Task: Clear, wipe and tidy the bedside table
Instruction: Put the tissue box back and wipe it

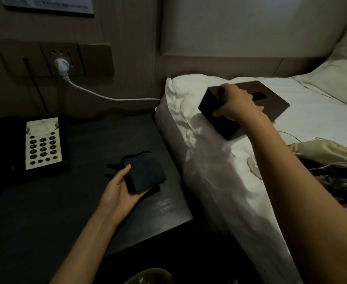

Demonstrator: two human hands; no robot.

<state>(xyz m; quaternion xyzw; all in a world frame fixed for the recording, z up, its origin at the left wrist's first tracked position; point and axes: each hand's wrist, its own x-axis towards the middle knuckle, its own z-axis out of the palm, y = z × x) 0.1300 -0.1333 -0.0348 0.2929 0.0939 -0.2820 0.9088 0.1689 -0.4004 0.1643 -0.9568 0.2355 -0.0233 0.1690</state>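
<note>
Dim room; beige panelled wall [127, 37], padded headboard [250, 23], white bed [311, 103] right, wall socket panel [62, 60].

We see the phone [30, 143] at the table's [66, 201] far left, the cloth [146, 174] on the table toward its right. The bed [219, 160] lies right of the table, the box [270, 99] on it. Behind the table, a plug [61, 64] sits in the wall.

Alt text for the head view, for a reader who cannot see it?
A person's right hand grips a dark rectangular tissue box on the white bed, while the left hand holds a folded dark cloth over the dark bedside table. A black keypad telephone sits at the table's left.
</note>
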